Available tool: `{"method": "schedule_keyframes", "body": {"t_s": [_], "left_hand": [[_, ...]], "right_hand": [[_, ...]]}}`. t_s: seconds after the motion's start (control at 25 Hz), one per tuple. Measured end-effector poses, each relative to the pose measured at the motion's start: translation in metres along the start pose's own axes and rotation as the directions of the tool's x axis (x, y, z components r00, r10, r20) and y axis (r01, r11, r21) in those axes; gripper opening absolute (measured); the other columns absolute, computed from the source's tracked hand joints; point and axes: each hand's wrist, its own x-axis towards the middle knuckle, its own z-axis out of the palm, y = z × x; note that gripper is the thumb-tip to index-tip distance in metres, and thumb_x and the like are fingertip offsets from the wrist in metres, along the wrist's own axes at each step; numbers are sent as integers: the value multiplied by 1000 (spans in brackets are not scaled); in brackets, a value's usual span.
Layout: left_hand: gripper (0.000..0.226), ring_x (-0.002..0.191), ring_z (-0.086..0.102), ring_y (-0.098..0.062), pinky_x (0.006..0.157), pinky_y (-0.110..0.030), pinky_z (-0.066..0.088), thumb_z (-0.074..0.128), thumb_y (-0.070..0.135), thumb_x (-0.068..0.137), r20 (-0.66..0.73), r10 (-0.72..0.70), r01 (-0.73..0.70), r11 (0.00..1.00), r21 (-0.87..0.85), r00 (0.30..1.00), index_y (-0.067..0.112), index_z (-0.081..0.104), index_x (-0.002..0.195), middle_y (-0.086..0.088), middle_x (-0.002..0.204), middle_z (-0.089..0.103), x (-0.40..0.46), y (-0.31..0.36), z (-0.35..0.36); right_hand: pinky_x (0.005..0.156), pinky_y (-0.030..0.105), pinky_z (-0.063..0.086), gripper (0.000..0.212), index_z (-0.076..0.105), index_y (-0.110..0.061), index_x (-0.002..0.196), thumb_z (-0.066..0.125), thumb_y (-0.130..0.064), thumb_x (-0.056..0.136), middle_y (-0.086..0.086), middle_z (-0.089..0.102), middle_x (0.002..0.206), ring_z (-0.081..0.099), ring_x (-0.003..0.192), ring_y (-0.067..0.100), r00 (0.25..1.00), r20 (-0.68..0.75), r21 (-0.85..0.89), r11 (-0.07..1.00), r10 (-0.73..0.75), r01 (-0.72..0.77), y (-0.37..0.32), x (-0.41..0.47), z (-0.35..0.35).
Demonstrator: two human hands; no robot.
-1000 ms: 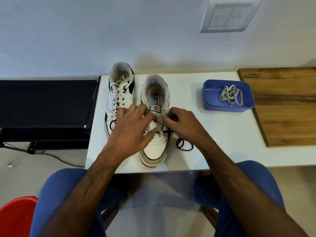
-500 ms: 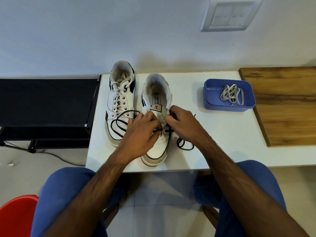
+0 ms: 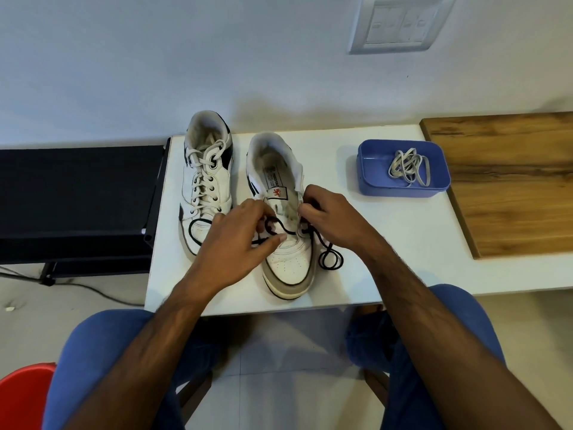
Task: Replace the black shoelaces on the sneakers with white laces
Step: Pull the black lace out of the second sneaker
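Seen from the head camera, a seated person works at the right shoe (image 3: 288, 243), which stands toe toward them on a white table (image 3: 403, 243), close enough to the near edge that both forearms reach it easily. The left hand (image 3: 238, 240) has its fingers curled over the eyelets and appears to pinch the black lace (image 3: 280, 228) at the lower rows; the right hand (image 3: 328, 218) pinches the lace at the opposite eyelets, likely to draw it out evenly. Loose black lace trails left in a loop over the toe of the left shoe (image 3: 206, 187) and coils on the table just right of the shoe being worked.

The left shoe already wears a white lace, so by the look of it half the job is done. The spare white lace (image 3: 409, 167) waits in a blue tray (image 3: 370, 169) to the right, well apart from the hands, with bare tabletop between for a reach. A wooden board (image 3: 508, 187) lies along the table's right side; the shoes' heels sit near the wall. The toe sits near the front edge, so a hard tug could slide the shoe off.
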Motion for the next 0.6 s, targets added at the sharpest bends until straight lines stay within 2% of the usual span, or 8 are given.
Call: {"method": "schedule_keyframes", "body": {"t_s": [0.04,0.12,0.32,0.44,0.6], "left_hand": [[33,93,53,-9,82,-37,40,59,58,92,-17,15,-14,996,91,1000,31,58,112,13,99,53,-1,1,0],[32,98,52,-12,83,-38,38,62,54,92,-72,22,-14,994,111,997,33,63,116,12,100,48,0,3,4],[22,92,52,-18,77,-39,37,66,47,91,-137,62,-22,962,272,989,29,75,98,6,95,50,0,13,15],[18,86,58,-22,75,-39,34,76,43,84,-168,116,-38,912,408,979,28,77,93,3,92,57,2,17,16],[21,83,58,-23,75,-41,36,88,31,73,-108,86,-9,820,573,990,28,77,90,2,87,58,8,26,24]], "right_hand": [[64,31,43,19,54,-19,84,53,-31,99,-7,62,76,54,64,5,1000,12,10,1000,-3,3,0,1,0],[66,32,45,19,57,-16,88,53,-31,99,-4,65,79,56,66,7,1000,20,22,1000,0,0,3,2,0],[67,35,47,19,58,-18,87,55,-33,98,-5,67,79,58,69,10,1000,10,26,1000,5,-5,4,3,1],[69,40,50,19,58,-17,87,55,-32,98,-1,68,81,61,72,14,1000,5,32,999,14,-15,3,3,1],[72,42,52,19,58,-15,88,55,-31,98,1,68,83,62,75,17,1000,4,29,1000,6,-6,2,2,2]]}}
